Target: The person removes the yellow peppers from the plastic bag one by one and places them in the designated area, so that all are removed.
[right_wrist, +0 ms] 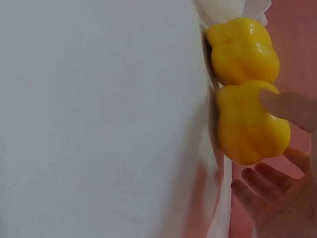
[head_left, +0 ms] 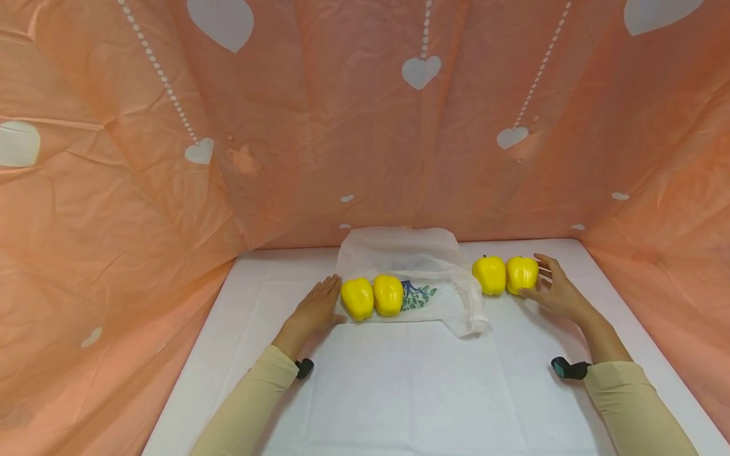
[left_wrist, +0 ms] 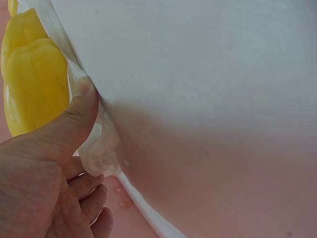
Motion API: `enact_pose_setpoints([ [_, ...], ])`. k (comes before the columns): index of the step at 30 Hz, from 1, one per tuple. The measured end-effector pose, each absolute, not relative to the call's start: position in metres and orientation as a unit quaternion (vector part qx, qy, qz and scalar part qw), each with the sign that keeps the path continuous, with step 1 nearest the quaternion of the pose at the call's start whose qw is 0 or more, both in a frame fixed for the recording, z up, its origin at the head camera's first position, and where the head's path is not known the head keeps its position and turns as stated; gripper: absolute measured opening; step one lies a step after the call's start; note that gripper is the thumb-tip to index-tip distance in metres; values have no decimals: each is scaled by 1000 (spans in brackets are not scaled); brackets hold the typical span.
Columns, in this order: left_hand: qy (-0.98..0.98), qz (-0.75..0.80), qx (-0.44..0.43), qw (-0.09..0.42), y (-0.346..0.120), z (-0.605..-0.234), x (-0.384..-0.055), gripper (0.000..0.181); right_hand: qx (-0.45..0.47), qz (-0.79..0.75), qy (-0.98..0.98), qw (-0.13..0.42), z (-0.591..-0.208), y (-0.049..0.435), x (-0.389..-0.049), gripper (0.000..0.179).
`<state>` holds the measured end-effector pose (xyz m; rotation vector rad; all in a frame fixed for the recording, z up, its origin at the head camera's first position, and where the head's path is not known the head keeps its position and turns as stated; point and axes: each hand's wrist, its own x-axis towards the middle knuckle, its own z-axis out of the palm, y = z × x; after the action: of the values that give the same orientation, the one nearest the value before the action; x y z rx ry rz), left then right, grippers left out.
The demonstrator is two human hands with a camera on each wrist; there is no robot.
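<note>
Two yellow bell peppers, a left one (head_left: 357, 299) and its neighbour (head_left: 388, 296), lie side by side on a thin white plastic bag (head_left: 399, 250). My left hand (head_left: 315, 309) rests at the bag's left edge, thumb and fingers spread apart around the bag's rumpled side (left_wrist: 101, 146). Farther right, two more yellow bell peppers stand together, an inner one (head_left: 489, 275) and an outer one (head_left: 521, 275). Around the outer pepper (right_wrist: 252, 124) my right hand (head_left: 561, 294) is spread, thumb over its near side, while the other fingers show a gap from it.
A white cloth covers the table (head_left: 365, 386). Peach curtains with heart prints (head_left: 365, 139) enclose the back and sides. The bag's handle end (head_left: 470, 316) stretches toward the right-hand peppers. A dark wrist camera (head_left: 569, 368) sits at the right cuff.
</note>
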<state>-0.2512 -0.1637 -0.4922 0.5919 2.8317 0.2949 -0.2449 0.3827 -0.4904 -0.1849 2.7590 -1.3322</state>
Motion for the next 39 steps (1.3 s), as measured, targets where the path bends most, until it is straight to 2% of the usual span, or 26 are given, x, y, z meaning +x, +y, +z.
enact_pose_setpoints([
  [10, 968, 97, 199, 119, -163, -493, -252, 96, -64, -405, 912, -3, -480, 379, -236, 97],
  [22, 968, 87, 214, 99, -163, -492, -252, 93, -110, -395, 908, -86, -461, 354, -227, 90],
  [39, 967, 98, 208, 107, -164, -492, -252, 94, -145, -391, 908, -49, -453, 300, -222, 84],
])
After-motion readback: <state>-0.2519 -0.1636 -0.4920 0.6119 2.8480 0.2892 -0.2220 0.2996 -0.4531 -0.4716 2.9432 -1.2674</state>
